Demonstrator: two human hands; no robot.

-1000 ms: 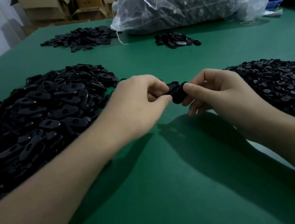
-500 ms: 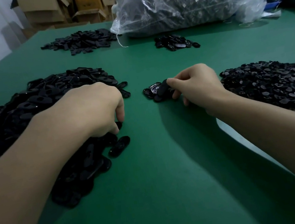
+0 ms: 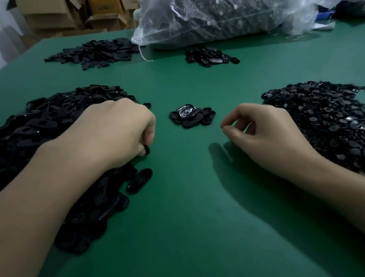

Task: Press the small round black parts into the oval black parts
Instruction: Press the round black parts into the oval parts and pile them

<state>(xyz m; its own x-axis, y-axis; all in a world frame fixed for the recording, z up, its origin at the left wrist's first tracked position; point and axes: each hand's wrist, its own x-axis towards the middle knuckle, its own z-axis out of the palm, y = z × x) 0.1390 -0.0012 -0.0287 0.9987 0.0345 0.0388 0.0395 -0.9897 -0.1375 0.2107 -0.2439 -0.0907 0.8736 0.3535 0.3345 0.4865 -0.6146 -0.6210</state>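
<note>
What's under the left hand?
The left hand covers the right edge of the pile of oval parts; a black piece shows at its fingertips. Whatever lies beneath the palm is covered.

Dim, flat light from above. Soft shadows lie on the green table (image 3: 195, 246) just beneath the right hand (image 3: 270, 127) and its fingers (image 3: 236, 115). Far beyond them the plastic bag (image 3: 227, 8) shows glare. Frame edges are bowed and slightly soft.
</note>
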